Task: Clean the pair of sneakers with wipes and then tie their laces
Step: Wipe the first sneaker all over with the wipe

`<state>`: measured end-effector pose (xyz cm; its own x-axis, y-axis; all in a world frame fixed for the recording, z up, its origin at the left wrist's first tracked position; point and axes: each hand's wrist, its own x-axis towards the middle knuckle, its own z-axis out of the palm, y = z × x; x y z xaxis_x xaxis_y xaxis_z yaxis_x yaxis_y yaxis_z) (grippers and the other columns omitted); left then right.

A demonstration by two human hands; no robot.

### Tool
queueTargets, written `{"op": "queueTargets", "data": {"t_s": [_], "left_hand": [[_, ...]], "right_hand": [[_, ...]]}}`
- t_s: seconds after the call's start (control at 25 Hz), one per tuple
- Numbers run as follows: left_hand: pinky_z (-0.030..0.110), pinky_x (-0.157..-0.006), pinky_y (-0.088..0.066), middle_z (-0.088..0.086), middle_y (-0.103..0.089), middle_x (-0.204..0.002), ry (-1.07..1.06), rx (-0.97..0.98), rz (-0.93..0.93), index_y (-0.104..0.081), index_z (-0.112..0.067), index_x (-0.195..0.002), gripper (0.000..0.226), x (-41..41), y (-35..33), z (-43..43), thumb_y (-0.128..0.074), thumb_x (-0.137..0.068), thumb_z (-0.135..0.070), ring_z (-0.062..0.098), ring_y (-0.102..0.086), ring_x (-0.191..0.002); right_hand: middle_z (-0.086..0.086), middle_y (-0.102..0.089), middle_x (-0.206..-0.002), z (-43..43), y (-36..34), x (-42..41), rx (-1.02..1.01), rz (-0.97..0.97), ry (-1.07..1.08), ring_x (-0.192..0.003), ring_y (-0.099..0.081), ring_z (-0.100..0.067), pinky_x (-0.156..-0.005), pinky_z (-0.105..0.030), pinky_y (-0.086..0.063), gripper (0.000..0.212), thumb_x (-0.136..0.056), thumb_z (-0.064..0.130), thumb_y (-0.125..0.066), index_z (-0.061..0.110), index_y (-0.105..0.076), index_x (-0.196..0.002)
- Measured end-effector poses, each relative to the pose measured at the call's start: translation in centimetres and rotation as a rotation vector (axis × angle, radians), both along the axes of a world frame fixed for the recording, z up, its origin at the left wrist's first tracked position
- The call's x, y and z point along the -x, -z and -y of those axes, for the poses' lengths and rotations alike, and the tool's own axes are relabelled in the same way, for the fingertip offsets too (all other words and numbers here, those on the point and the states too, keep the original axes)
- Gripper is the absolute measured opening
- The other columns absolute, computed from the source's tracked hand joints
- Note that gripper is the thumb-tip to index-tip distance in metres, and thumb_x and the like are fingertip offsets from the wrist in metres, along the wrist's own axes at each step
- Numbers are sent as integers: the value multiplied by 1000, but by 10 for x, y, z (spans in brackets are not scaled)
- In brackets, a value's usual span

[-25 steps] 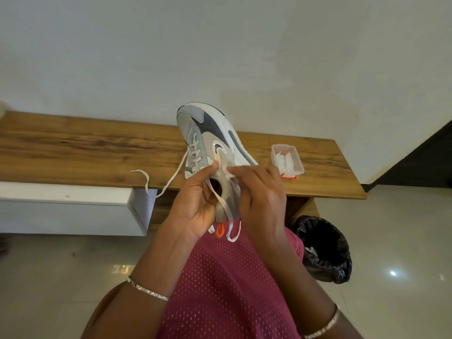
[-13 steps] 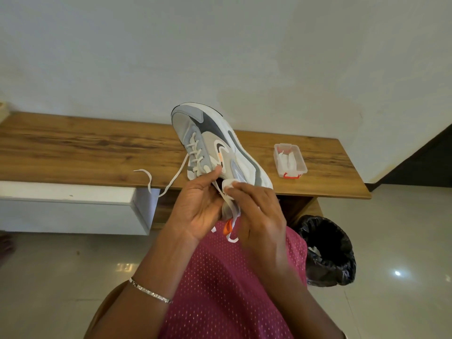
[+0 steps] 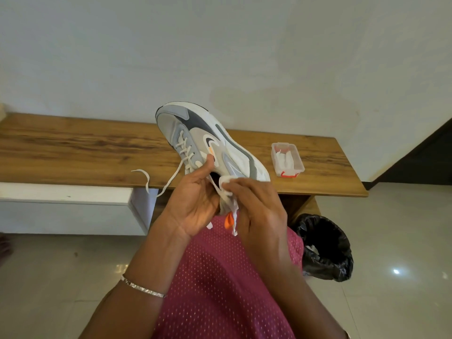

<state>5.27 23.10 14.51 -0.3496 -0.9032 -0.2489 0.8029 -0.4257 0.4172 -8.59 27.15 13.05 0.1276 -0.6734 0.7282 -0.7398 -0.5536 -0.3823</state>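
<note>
Nearest the camera, a thin bracelet [image 3: 143, 287] is sitting on the left wrist, and a maroon mesh garment [image 3: 220, 277] is filling the space between the two forearms.

Just above it the hands are working close together, both on the sneaker [image 3: 208, 138]. The left hand [image 3: 195, 199] is gripping the shoe at its opening, palm turned toward the camera and thumb lying against the side beside the top eyelets. The right hand [image 3: 256, 209] is pinching a white wipe [image 3: 227, 181] in its fingertips and pressing it onto the rim of the heel. An orange tab [image 3: 228, 220] is showing between the hands at the heel.

The sneaker is being held in the air in front of the chest, heel toward the person, toe pointing up and away, tilted so that its outer side is facing up. Its lace [image 3: 168, 184] is hanging undone to the left, the end curling loose.

To the right, on the tiled floor [image 3: 403, 241], a bin [image 3: 325, 248] lined with a black bag is standing open.

Farther off, a wooden bench [image 3: 73, 152] is running along a white wall [image 3: 220, 57]. A clear box [image 3: 287, 159] holding white wipes is sitting on its right part, well apart from the shoe.
</note>
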Motion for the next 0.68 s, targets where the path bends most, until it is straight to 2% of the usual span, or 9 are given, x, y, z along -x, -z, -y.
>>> {"op": "queueTargets", "data": {"t_s": [0.12, 0.24, 0.36, 0.4, 0.48, 0.56, 0.68], "left_hand": [[40, -81, -60, 16, -61, -131, -26, 6, 12, -48, -8, -145, 50, 1, -4, -2, -52, -101, -31, 27, -67, -112], [40, -83, -62, 20, -65, -127, -17, 18, 47, -52, -5, -139, 45, 7, -8, -6, -52, -99, -26, 28, -69, -107], [40, -90, -57, 16, -67, -122, -16, 60, 188, -60, -8, -131, 41, 13, -11, -11, -54, -96, -27, 24, -69, -103], [39, -86, -58, 14, -70, -116, -6, 96, 245, -64, -11, -125, 34, 16, -12, -13, -52, -98, -28, 23, -70, -99], [35, -69, -62, 9, -75, -104, -8, 156, 332, -66, -14, -118, 28, 20, -13, -15, -46, -103, -27, 20, -74, -88], [31, -63, -61, 8, -76, -101, -37, 168, 370, -64, -14, -122, 29, 20, -14, -15, -45, -104, -27, 19, -75, -86], [32, -62, -60, 9, -75, -101, -81, 175, 398, -60, -12, -129, 33, 15, -12, -12, -47, -104, -28, 21, -74, -86]], "right_hand": [[-6, -70, -109, -8, 6, 2, 14, 29, 8, -101, -63, -19, -84, -29, -54, 23, -95, 14, -58, 7, -74, -109], [-7, -71, -108, 0, -4, 0, 45, 24, 13, -100, -63, -20, -84, -27, -53, 29, -100, 22, -52, 6, -74, -108], [-9, -72, -104, 16, -24, 2, 24, -23, 46, -98, -64, -24, -83, -26, -49, 42, -101, 28, -41, 5, -75, -106], [-9, -72, -103, 22, -29, 5, 4, -45, 59, -97, -64, -25, -83, -28, -49, 42, -96, 28, -40, 5, -75, -104], [-7, -72, -101, 34, -35, 9, -43, -71, 65, -96, -63, -25, -81, -37, -51, 44, -91, 28, -38, 7, -75, -104], [-4, -71, -102, 37, -35, 12, -39, -98, 76, -97, -61, -25, -76, -44, -48, 41, -92, 28, -39, 11, -74, -105], [-2, -72, -104, 25, -21, 13, 65, -115, 117, -96, -59, -23, -74, -40, -45, 34, -96, 25, -44, 12, -75, -105]]}}
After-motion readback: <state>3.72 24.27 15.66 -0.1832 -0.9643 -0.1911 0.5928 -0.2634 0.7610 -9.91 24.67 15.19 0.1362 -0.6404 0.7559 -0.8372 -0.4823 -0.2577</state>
